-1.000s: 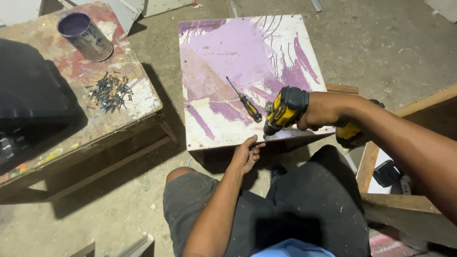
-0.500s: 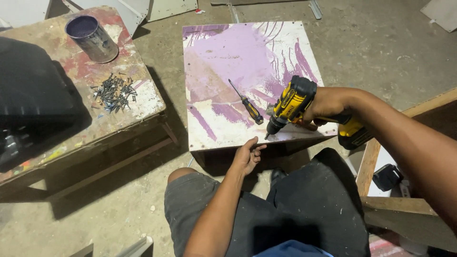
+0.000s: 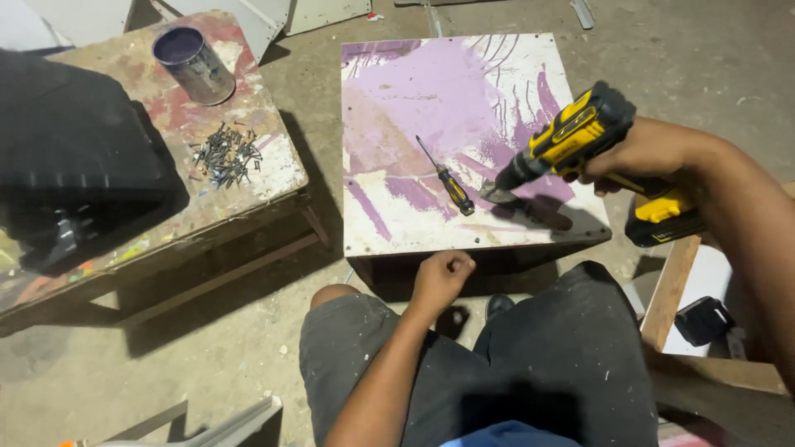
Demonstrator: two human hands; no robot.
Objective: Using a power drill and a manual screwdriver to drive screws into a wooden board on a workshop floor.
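- Two hands are at work over a square white board smeared with purple paint [image 3: 431, 124], which forms the top of a dark box standing on the concrete floor in front of the seated person's knees.
- Right hand [image 3: 642, 157] is wrapped around the grip of a yellow and black cordless drill [image 3: 580, 141], fingers closed tight on the handle, the drill held tilted above the board's near right part with its nose pointing down and to the left.
- Just under the drill's nose lies a flat grey metal blade with a dark handle [image 3: 526, 205], resting on the board.
- Left hand [image 3: 443, 277] is curled into a loose fist at the board's near edge, fingers pressed together; whether it pinches anything, I cannot tell.
- A slim screwdriver with a black and yellow handle [image 3: 447, 182] lies on the board, just left of the blade.
- Off to the left, a paint-stained wooden table [image 3: 273, 178] carries a heap of dark screws [image 3: 222, 153], a metal tin with purple paint inside [image 3: 192, 64] and a black tool case [image 3: 70, 174].
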